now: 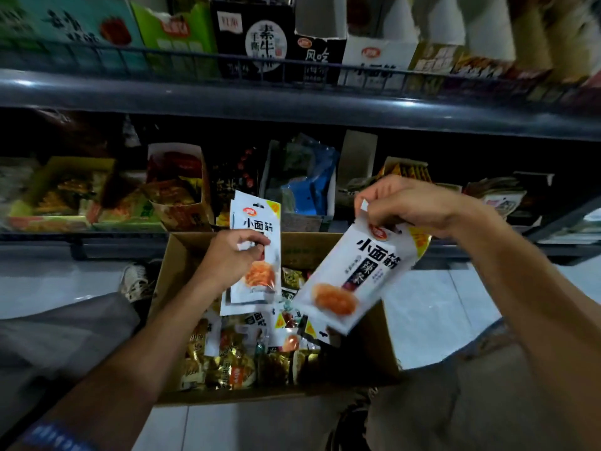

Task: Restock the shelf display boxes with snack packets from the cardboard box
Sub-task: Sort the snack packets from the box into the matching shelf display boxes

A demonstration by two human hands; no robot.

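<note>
Two white snack packets are held above the open cardboard box [383, 346], which sits on the pale tiled floor [432, 307] in front of the shelving. The left packet [257, 252] stands roughly upright over the box's far half; at least one more white packet edge shows behind it, so this may be a small stack, count uncertain. The left hand [234, 255] holds it at mid-height, grip closed: fingers curled across the front, pinching the packet. The right packet [354, 275] hangs tilted, its top toward the upper right, over the box's right side. The right hand [406, 203] pinches its top edge, grip pressed together on the white header. Inside the box lie more packets [247, 349], white ones on top, gold-wrapped ones beneath. Beyond the box, the lower shelf [97, 237] carries open display boxes [175, 187] with mixed snacks; the upper shelf [292, 102] carries a row of printed cartons behind a wire rail. A shoe [136, 281] rests left of the box.
</note>
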